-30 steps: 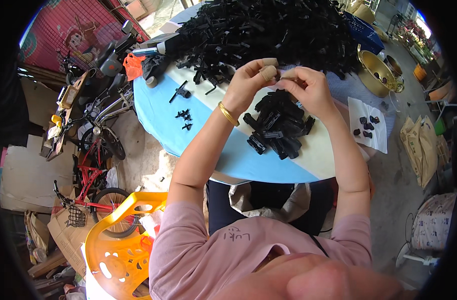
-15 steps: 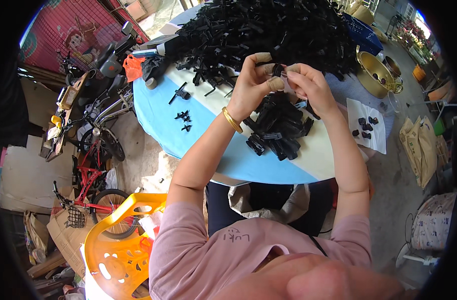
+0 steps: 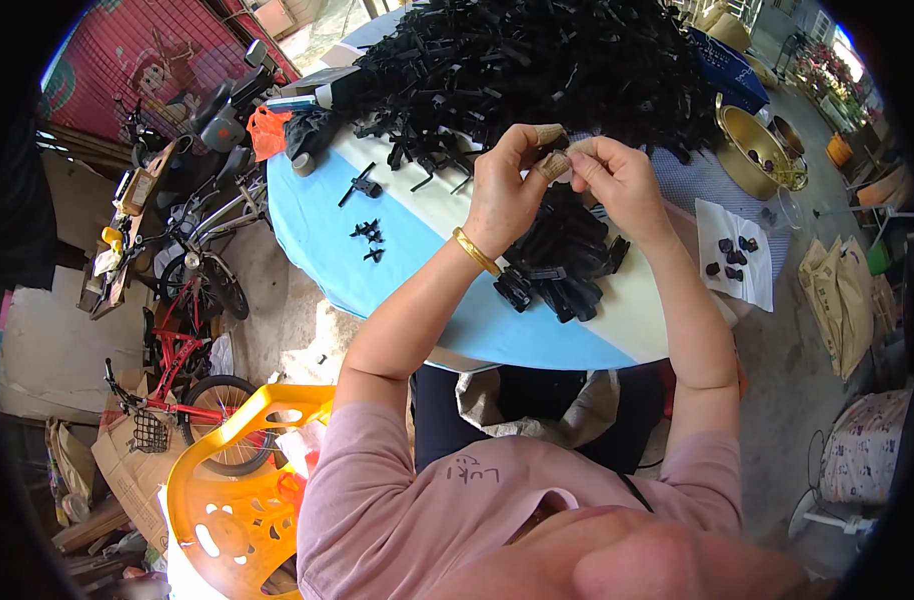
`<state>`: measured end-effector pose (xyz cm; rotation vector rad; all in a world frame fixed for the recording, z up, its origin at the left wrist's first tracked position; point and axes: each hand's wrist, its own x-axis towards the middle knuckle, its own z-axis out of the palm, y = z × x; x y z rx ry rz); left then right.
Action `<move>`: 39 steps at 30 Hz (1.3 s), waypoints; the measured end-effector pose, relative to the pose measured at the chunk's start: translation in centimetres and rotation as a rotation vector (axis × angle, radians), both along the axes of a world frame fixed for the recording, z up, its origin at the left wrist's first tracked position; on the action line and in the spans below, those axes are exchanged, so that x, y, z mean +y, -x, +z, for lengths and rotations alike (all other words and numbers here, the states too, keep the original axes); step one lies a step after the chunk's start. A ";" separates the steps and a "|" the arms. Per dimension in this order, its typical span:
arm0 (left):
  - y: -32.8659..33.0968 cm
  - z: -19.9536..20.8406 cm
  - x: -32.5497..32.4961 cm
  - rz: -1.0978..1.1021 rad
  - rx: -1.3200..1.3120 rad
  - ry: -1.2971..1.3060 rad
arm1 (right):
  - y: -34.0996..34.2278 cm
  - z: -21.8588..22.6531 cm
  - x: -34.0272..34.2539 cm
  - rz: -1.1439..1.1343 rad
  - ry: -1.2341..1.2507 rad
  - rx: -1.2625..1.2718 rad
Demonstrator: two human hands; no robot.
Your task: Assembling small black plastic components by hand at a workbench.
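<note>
Small stack: black plastic parts (image 3: 565, 245) lying on the desk (image 3: 377, 275), just below the hands and partly hidden by them.
Left hand (image 3: 505, 190): thumb and finger bent inward, tan covers on both tips; gold bangle (image 3: 476, 252) on the wrist.
Right hand (image 3: 627, 190): thumb and forefinger drawn in, meeting the left fingertips above the stack.
Grip: hands together at the tips; cannot tell what, if anything, is pinched there.
Big heap: tangled black parts (image 3: 537, 65) across the far side, beyond the hands.
Left of hands: one larger black part (image 3: 365, 187), a cluster of small black bits (image 3: 367, 231) nearer the person.
Right of hands: white sheet (image 3: 717, 216) bearing a few dark pieces (image 3: 726, 245); brass-coloured pot (image 3: 727, 148) beyond it.
Desk's left edge: orange bag (image 3: 268, 133), small round roll (image 3: 303, 165) near it.
Floor, left: yellow plastic chair (image 3: 202, 470), red bicycle (image 3: 180, 350).
</note>
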<state>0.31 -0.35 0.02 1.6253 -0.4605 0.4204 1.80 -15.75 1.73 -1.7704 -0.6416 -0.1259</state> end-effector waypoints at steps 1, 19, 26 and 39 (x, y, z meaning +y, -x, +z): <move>0.1 0.1 0.0 0.000 0.002 -0.001 | 0.1 0.1 0.0 0.004 -0.004 0.024; -1.2 0.7 1.6 -0.541 0.510 0.777 | 0.1 0.3 -0.4 0.079 -0.185 -0.148; 0.1 0.9 0.1 -0.467 0.281 0.228 | 0.0 0.6 -0.4 -0.017 -0.135 0.001; -0.4 0.2 0.3 -0.216 0.150 0.158 | -0.6 0.2 -0.5 0.097 -0.120 0.303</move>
